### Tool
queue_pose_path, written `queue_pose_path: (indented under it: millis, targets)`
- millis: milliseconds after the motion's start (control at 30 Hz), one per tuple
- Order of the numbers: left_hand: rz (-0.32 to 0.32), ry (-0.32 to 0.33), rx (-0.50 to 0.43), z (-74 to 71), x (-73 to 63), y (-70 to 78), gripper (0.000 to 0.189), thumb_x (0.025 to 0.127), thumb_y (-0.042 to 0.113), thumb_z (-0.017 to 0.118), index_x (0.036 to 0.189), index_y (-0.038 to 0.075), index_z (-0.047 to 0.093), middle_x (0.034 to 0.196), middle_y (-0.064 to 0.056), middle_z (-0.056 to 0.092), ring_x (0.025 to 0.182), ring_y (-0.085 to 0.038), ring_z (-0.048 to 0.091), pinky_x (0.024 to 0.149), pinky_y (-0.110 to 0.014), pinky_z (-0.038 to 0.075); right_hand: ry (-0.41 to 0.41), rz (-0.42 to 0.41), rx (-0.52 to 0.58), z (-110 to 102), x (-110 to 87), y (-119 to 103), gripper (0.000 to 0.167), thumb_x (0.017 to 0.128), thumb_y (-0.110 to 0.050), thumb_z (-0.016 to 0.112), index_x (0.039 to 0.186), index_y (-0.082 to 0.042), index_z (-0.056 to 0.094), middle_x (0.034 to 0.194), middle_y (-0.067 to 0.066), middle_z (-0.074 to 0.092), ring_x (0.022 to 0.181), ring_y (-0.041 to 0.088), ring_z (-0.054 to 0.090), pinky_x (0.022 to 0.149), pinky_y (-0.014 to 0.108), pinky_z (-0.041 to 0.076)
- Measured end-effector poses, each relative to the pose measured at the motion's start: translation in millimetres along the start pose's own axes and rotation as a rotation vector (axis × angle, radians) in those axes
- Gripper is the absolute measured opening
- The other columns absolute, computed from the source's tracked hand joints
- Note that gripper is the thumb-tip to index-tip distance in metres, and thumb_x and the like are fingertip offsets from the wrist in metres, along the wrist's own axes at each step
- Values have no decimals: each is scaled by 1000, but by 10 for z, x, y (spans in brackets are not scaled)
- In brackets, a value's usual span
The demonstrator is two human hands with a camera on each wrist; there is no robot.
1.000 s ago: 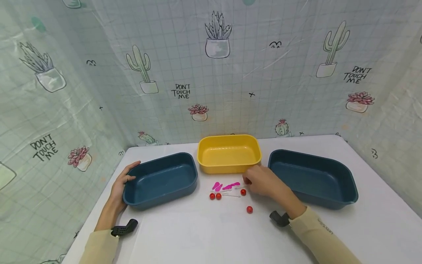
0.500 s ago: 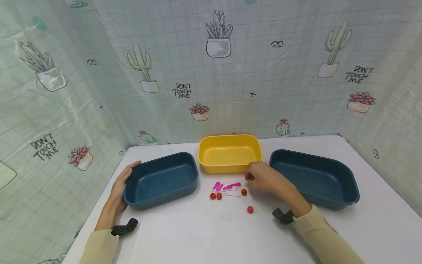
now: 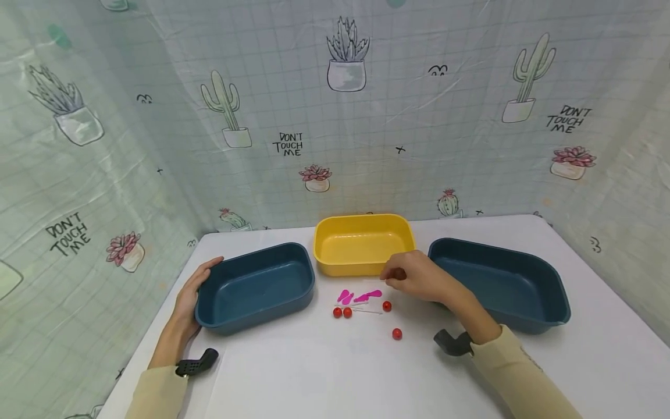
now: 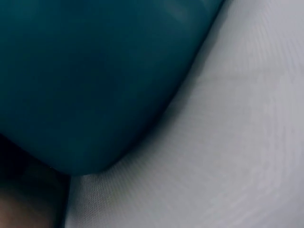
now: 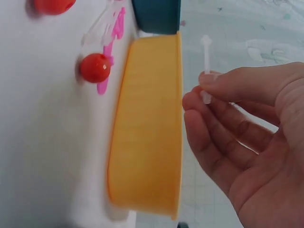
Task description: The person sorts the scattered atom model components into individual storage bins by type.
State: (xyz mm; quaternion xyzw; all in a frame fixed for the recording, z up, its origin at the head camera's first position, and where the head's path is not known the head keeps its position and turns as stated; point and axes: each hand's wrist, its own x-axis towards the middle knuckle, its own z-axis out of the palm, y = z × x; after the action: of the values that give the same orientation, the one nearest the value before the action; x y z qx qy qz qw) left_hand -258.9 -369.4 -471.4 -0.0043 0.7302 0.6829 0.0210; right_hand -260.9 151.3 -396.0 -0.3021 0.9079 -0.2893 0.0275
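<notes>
My right hand (image 3: 419,276) is raised near the front right corner of the yellow bin (image 3: 340,269), with thumb and fingertips pinching a small white cotton swab (image 5: 206,57). In the right wrist view the swab stands nearly upright. My left hand (image 3: 187,299) rests along the left end of the left dark blue bin (image 3: 256,317), fingers reaching to its back corner. Before the yellow bin lie several pink spoon-shaped pieces (image 3: 346,298) and thin white swabs (image 3: 369,311). Red balls lie near them, one red ball (image 3: 387,306) beside the swabs and another red ball (image 3: 397,334) closer to me.
A second dark blue bin (image 3: 502,317) stands on the right, partly behind my right forearm. All three bins appear empty on the white table (image 3: 314,372). A patterned curtain (image 3: 398,116) hangs behind and at both sides.
My right hand has lifted slightly from the table beside the yellow bin, and the pinched swab now shows. My left hand's thumb has drawn back from the bin's inside; the other things lie unmoved.
</notes>
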Motion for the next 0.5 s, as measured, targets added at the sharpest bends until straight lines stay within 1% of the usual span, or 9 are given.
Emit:
queue_pose_path:
  millis: [233, 400, 500]
  targets:
    - [11, -12, -24, -3, 6, -10, 52, 113, 45, 27, 161, 27, 37, 173, 4, 19, 155, -13, 23, 104, -9, 38, 27, -68, 44, -30, 44, -142, 12, 93, -9, 75, 102, -15, 78, 93, -3, 74, 84, 10, 62, 78, 21, 58]
    - [15, -19, -44, -12, 14, -17, 53, 113, 44, 27, 162, 24, 36, 173, 2, 19, 152, -12, 25, 103, -10, 39, 46, -136, 45, -41, 164, -258, 12, 93, -7, 75, 103, -13, 78, 95, -2, 76, 86, 11, 61, 79, 29, 61]
    - [14, -20, -48, -13, 7, -24, 53, 114, 42, 26, 162, 23, 35, 173, 0, 18, 151, -12, 26, 103, -10, 39, 63, -173, 38, -17, 259, -327, 13, 92, -5, 75, 103, -12, 78, 95, -1, 76, 85, 11, 62, 80, 31, 62]
